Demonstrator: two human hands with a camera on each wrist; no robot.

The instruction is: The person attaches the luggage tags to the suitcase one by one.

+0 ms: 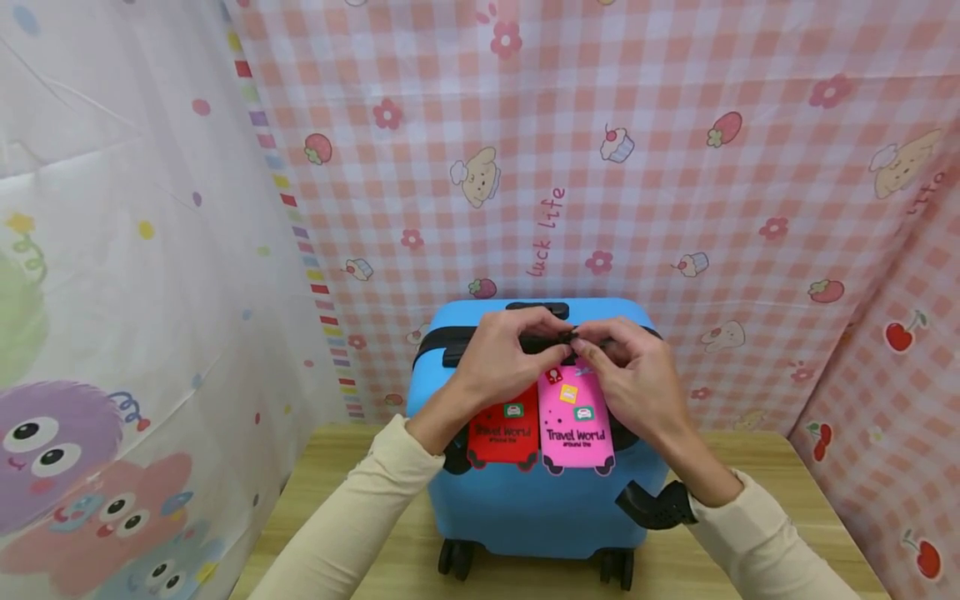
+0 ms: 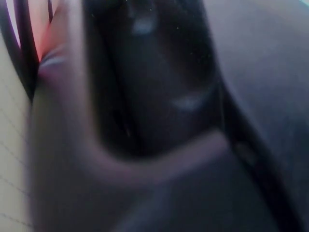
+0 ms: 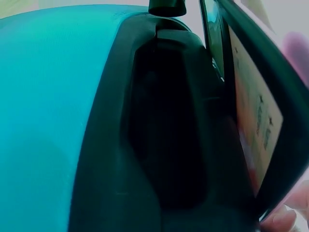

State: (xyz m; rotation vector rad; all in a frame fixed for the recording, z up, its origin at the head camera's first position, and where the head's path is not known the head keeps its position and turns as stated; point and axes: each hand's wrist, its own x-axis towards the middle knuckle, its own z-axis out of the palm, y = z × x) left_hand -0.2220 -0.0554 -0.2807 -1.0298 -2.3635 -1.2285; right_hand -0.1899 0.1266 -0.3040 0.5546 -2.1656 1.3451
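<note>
A blue suitcase (image 1: 540,521) stands on its wheels, a black luggage strap (image 1: 450,337) running across its upper part. From its black top handle area hang a red luggage tag (image 1: 502,442) and a pink luggage tag (image 1: 576,442), side by side. Above the tags, my left hand (image 1: 504,354) and right hand (image 1: 637,375) meet, thumbs and forefingers pinching a small black strap end. The fingers hide most of that strap. In the right wrist view, a tag's back with a card (image 3: 256,111) tilts beside my fingertips (image 3: 280,221). Dark, blurred surfaces fill most of the left wrist view.
The suitcase rests on a wood-grain table (image 1: 337,492). A pink checked cloth (image 1: 660,208) hangs behind it, and a white cartoon-print cloth (image 1: 150,275) covers the left side. A black wrist band (image 1: 656,506) sits at my right sleeve.
</note>
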